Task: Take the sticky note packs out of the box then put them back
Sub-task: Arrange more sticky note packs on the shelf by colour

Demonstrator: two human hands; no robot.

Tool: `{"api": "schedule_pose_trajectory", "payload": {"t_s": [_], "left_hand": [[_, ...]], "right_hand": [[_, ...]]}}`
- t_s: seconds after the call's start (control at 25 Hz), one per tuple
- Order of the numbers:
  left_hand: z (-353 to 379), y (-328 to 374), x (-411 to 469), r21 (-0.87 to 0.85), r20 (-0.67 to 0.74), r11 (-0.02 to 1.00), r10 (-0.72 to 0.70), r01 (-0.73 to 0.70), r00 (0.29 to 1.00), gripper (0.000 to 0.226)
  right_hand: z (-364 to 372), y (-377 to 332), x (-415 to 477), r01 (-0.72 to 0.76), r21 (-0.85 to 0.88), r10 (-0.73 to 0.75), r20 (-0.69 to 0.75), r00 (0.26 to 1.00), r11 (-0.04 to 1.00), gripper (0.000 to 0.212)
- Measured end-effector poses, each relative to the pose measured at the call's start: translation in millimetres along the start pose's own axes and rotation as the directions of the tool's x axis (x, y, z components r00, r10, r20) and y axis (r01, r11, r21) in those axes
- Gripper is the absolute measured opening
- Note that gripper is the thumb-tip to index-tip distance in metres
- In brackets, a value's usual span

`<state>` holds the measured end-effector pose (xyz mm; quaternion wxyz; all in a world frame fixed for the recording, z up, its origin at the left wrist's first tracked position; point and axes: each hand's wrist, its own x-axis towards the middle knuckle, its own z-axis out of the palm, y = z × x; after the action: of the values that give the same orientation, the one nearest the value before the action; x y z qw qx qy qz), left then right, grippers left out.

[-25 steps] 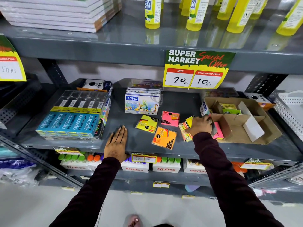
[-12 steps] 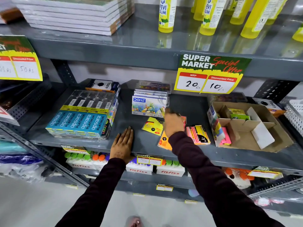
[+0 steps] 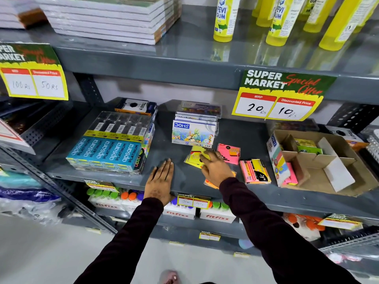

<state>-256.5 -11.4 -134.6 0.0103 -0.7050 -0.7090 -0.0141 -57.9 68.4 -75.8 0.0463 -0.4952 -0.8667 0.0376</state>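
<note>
Several sticky note packs lie on the grey shelf [image 3: 242,132]. My right hand [image 3: 215,167] rests on a yellow pack [image 3: 193,157], fingers spread over it; whether it grips the pack I cannot tell. A pink pack [image 3: 228,152] lies just right of it. An orange pack [image 3: 211,184] is mostly hidden under my right wrist. A pink-and-yellow pack [image 3: 255,171] lies nearer the cardboard box [image 3: 348,158]. The box stands open at the right, with green packs [image 3: 307,146] inside and a pink pack [image 3: 291,177] leaning at its left wall. My left hand [image 3: 160,181] lies flat on the shelf edge.
Blue Apsara pencil boxes [image 3: 106,152] fill the shelf's left part. A stack of Doms pastel boxes [image 3: 193,132] stands right behind the yellow pack. A price sign [image 3: 276,99] hangs from the shelf above. Fitfizz boxes [image 3: 178,214] sit on the lower shelf.
My right hand left the pink-and-yellow pack beside the box, swung left across the shelf and now rests on the yellow pack. My left hand stayed flat. The view shifted left.
</note>
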Motion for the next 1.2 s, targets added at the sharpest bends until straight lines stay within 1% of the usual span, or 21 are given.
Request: {"api": "schedule_pose_trajectory", "payload": {"t_s": [0.12, 0.16, 0.24, 0.28, 0.32, 0.4, 0.44, 0.48, 0.52, 0.6, 0.68, 0.8, 0.88, 0.96, 1.04, 1.08, 1.12, 1.2], "left_hand": [[-2, 0, 1, 0.010, -0.007, 1.000, -0.002, 0.002, 1.000, 0.110], [-2, 0, 1, 0.009, 0.007, 1.000, 0.001, -0.001, 1.000, 0.111], [-1, 0, 0, 0.012, 0.020, 1.000, 0.004, -0.004, 1.000, 0.111], [0, 0, 0, 0.014, 0.015, 1.000, 0.002, -0.003, 1.000, 0.109], [0, 0, 0, 0.013, 0.010, 1.000, 0.002, -0.002, 1.000, 0.108], [0, 0, 0, 0.003, 0.005, 1.000, 0.008, -0.008, 1.000, 0.108], [0, 0, 0, -0.001, 0.003, 1.000, 0.012, -0.012, 1.000, 0.108], [-1, 1, 0, -0.004, 0.002, 1.000, 0.017, -0.017, 1.000, 0.108], [-1, 1, 0, -0.002, -0.001, 1.000, 0.020, -0.020, 1.000, 0.108], [-2, 1, 0, 0.001, 0.001, 1.000, 0.024, -0.024, 1.000, 0.107], [-3, 1, 0, 0.004, 0.006, 1.000, 0.022, -0.022, 1.000, 0.108], [-4, 2, 0, 0.019, 0.013, 1.000, 0.020, -0.020, 1.000, 0.109], [-4, 2, 0, 0.025, 0.017, 1.000, 0.017, -0.017, 1.000, 0.110], [-3, 2, 0, 0.032, 0.024, 0.999, 0.016, -0.017, 1.000, 0.111], [-3, 2, 0, 0.022, 0.019, 1.000, 0.013, -0.014, 1.000, 0.110], [-3, 2, 0, 0.015, 0.014, 1.000, 0.012, -0.012, 1.000, 0.108], [-2, 2, 0, 0.016, 0.006, 1.000, 0.011, -0.011, 1.000, 0.106], [-2, 3, -1, 0.035, -0.009, 0.999, 0.010, -0.009, 1.000, 0.105]], "right_hand": [[-5, -4, -3, -0.020, 0.021, 0.021, -0.035, 0.999, 1.000, 0.043], [-9, -2, -6, -0.069, 0.044, 0.072, -0.065, 0.995, 0.997, 0.042], [-19, 9, -16, -0.253, 0.061, 0.258, -0.105, 0.960, 0.966, 0.041], [-24, 18, -23, -0.376, 0.050, 0.379, -0.099, 0.920, 0.925, 0.042], [-28, 29, -30, -0.500, 0.037, 0.502, -0.076, 0.862, 0.865, 0.042], [-36, 51, -45, -0.688, 0.036, 0.688, 0.013, 0.726, 0.725, 0.046], [-40, 61, -51, -0.739, 0.038, 0.737, 0.062, 0.673, 0.673, 0.050], [-42, 69, -56, -0.766, 0.038, 0.760, 0.105, 0.642, 0.642, 0.056], [-44, 75, -59, -0.775, 0.036, 0.766, 0.132, 0.629, 0.630, 0.060], [-45, 81, -60, -0.773, 0.032, 0.764, 0.131, 0.632, 0.634, 0.066], [-46, 81, -59, -0.764, 0.011, 0.760, 0.089, 0.644, 0.645, 0.070], [-47, 80, -56, -0.755, 0.012, 0.754, 0.053, 0.655, 0.655, 0.064], [-50, 80, -56, -0.760, 0.019, 0.757, 0.067, 0.650, 0.650, 0.064], [-53, 81, -56, -0.773, 0.040, 0.768, 0.091, 0.633, 0.633, 0.071], [-56, 82, -54, -0.777, 0.112, 0.768, 0.114, 0.630, 0.620, 0.075], [-58, 82, -52, -0.762, 0.157, 0.754, 0.118, 0.646, 0.628, 0.070], [-61, 81, -49, -0.734, 0.201, 0.731, 0.106, 0.675, 0.649, 0.060], [-71, 77, -40, -0.662, 0.260, 0.682, 0.018, 0.732, 0.703, 0.038]]}}
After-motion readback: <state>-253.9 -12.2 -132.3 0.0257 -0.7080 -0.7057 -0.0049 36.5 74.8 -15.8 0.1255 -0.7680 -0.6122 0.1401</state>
